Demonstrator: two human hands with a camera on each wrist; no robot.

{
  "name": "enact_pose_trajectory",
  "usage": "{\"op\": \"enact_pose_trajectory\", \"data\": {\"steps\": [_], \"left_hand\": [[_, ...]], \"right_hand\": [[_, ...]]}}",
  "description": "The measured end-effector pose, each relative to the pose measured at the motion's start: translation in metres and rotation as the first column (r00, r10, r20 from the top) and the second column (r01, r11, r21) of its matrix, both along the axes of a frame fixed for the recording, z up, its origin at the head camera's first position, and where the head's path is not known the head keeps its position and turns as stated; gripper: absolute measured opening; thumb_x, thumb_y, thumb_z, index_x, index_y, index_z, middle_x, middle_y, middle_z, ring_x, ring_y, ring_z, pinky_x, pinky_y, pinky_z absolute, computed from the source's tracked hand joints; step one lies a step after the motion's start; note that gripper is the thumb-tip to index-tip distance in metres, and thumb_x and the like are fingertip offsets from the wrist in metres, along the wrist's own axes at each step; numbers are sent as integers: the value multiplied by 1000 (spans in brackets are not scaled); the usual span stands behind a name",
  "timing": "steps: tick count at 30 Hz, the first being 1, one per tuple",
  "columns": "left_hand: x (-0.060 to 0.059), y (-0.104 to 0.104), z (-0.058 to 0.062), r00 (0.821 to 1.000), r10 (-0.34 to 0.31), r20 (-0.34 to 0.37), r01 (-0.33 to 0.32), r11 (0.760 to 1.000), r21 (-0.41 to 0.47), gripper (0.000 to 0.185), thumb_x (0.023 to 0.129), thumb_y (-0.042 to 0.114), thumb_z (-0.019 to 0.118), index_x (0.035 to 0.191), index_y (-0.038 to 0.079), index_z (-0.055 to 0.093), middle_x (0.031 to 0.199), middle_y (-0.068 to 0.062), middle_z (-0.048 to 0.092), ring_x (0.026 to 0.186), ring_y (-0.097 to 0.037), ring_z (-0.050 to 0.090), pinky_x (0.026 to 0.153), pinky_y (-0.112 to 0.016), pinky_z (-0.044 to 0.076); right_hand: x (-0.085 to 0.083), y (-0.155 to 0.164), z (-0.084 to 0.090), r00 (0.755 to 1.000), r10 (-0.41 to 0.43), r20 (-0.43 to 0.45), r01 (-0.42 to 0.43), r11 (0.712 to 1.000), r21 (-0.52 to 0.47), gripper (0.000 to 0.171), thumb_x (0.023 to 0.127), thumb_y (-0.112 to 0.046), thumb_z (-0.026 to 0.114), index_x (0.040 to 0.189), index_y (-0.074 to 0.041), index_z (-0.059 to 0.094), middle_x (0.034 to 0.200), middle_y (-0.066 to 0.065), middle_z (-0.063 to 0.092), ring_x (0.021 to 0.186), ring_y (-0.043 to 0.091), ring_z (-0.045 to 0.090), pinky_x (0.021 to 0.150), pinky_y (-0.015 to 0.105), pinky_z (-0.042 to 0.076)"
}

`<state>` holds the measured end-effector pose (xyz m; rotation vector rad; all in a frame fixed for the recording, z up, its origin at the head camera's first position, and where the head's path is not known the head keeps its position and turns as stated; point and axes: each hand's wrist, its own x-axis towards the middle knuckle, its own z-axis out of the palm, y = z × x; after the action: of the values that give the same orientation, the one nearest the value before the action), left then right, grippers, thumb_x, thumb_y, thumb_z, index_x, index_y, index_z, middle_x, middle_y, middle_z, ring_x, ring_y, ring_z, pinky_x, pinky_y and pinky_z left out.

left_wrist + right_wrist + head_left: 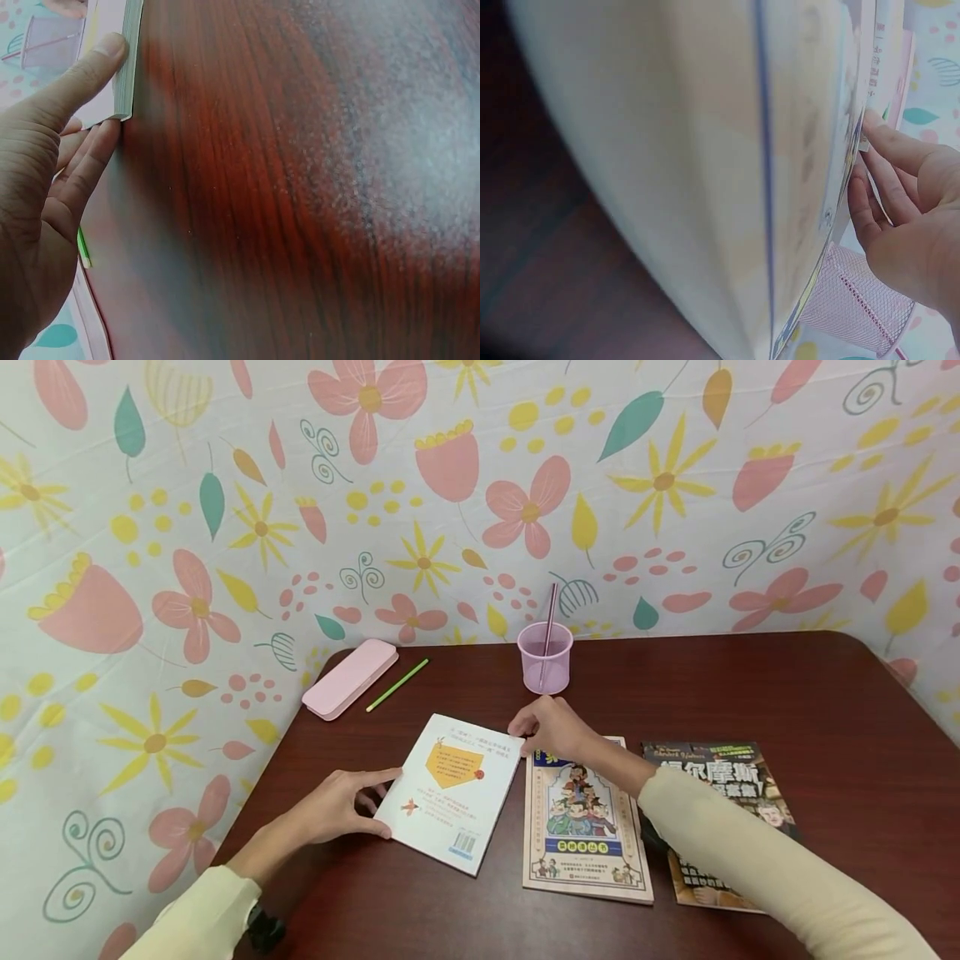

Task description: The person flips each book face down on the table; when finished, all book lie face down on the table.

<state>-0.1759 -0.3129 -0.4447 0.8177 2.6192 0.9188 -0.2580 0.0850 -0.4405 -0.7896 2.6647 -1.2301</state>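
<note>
A white book [457,793], with an orange panel and a barcode on its cover, lies slightly turned on the dark wooden table. My left hand [337,808] grips its left edge near the lower corner. In the left wrist view the thumb [109,49] lies on the cover and the fingers reach to the book's edge and underside. At the top right corner my right hand [553,728] pinches the same book, its forearm crossing above a cream comic-style book [588,868]. That cream book fills much of the right wrist view, close and blurred.
Right of the cream book lies a dark-covered book [712,893], partly under the right sleeve. A lilac mesh pen cup [534,672] holding a pencil stands at the back. Back left are a pink pencil case [351,678] and a green pencil [397,685]. A floral curtain [480,543] hangs behind.
</note>
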Motion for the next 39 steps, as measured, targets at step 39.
{"op": "enact_pose_trajectory", "data": {"steps": [39], "left_hand": [[13,5,5,1000,16,-15,-16,999,-27,71,80,24,96,142,5,68,105,-2,77,88,-8,75,77,-23,61]], "right_hand": [[-12,-5,3,986,-55,155,59,998,-25,24,79,10,89,100,0,83,92,8,80,87,21,76,81,34,64]]}}
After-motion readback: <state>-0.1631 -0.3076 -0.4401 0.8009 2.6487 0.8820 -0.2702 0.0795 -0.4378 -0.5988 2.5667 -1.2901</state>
